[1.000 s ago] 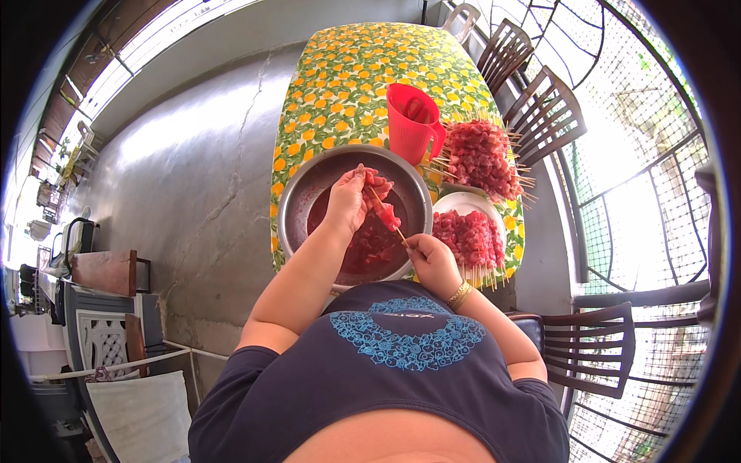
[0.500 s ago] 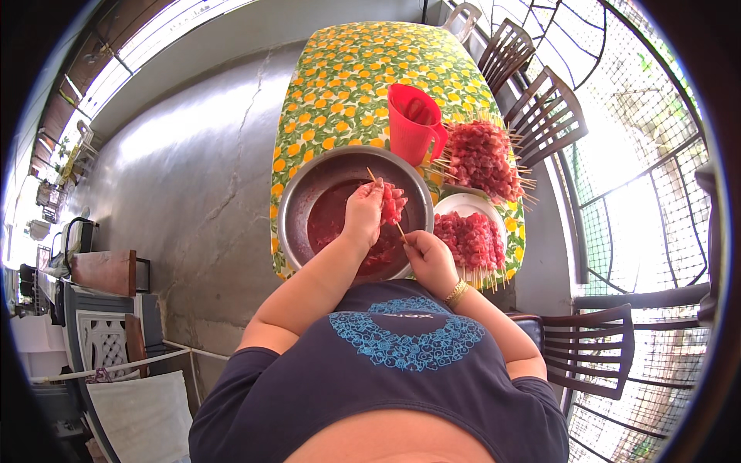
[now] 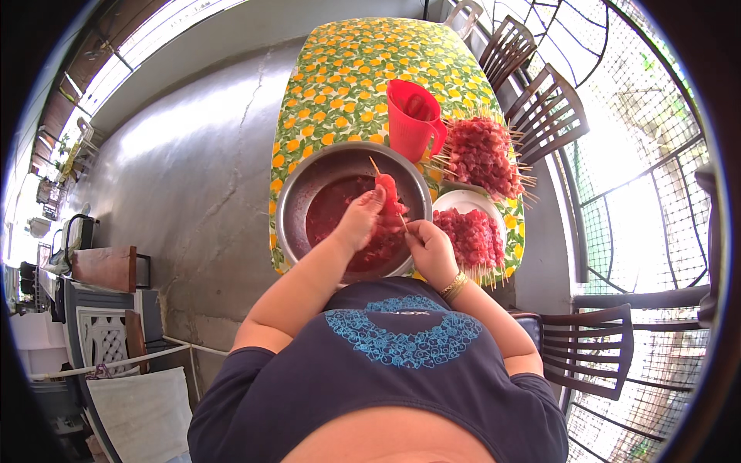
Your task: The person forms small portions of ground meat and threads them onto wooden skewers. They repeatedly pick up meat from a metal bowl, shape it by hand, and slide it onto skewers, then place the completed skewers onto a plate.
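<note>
Over a large metal bowl [image 3: 292, 204] of wet red meat, a wooden skewer threaded with raw meat [image 3: 392, 202] slants, its bare tip pointing away from me. My left hand [image 3: 359, 221] is closed on the meat along the skewer, fingers pressed against its left side. Lower down, my right hand [image 3: 431, 245] pinches the skewer's bare near end at the bowl's right rim. Just right of that hand, several filled meat skewers [image 3: 472, 238] lie stacked on a white plate [image 3: 463, 199].
A second, larger pile of meat skewers [image 3: 485, 158] lies farther right, sticks poking out both sides. Behind the bowl stands a red plastic pitcher [image 3: 413, 127]. A lemon-patterned cloth [image 3: 332, 85] covers the table. Dark wooden chairs [image 3: 549, 108] line its right side beside a metal grille.
My left hand has slid nearer along the skewer, leaving more of the meat's upper part showing. The right hand still pinches the near end.
</note>
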Motion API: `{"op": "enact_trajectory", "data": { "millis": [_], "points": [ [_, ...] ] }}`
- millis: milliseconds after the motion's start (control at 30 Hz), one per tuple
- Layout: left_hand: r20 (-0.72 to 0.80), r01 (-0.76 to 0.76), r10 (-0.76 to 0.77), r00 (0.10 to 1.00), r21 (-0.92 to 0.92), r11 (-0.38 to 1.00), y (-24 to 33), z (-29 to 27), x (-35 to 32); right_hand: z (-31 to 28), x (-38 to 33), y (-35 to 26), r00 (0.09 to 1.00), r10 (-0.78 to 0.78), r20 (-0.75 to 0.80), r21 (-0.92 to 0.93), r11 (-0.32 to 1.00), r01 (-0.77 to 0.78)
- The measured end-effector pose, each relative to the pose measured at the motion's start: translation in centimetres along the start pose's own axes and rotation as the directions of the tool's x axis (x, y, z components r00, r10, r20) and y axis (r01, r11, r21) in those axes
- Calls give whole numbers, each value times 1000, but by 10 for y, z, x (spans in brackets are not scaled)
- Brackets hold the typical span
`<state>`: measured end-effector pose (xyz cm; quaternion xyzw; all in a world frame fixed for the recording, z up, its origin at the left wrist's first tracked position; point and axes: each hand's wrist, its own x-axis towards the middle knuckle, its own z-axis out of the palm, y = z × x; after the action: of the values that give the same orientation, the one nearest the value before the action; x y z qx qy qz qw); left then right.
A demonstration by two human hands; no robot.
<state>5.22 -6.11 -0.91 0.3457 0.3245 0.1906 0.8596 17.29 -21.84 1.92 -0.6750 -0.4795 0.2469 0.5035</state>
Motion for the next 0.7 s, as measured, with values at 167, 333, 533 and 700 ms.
{"op": "enact_trajectory", "data": {
  "millis": [167, 333, 533, 700],
  "points": [
    [-155, -1, 284, 946, 876, 483, 3, -109, 46, -13, -10, 10, 994, 107, 13, 24, 994, -108],
    [-171, 284, 471, 865, 942, -180, -7, -140, 60, -14, -14, 17, 975, 212, 62, 160, 962, -220],
    [1, 73, 223, 975, 944, -323, -49, -52, 69, -15, -17, 19, 930, 337, 146, 260, 894, -364],
    [222, -233, -73, 972, 897, -376, -74, -25, 61, -22, -18, 15, 902, 378, 209, 369, 824, -431]
  ]
}}
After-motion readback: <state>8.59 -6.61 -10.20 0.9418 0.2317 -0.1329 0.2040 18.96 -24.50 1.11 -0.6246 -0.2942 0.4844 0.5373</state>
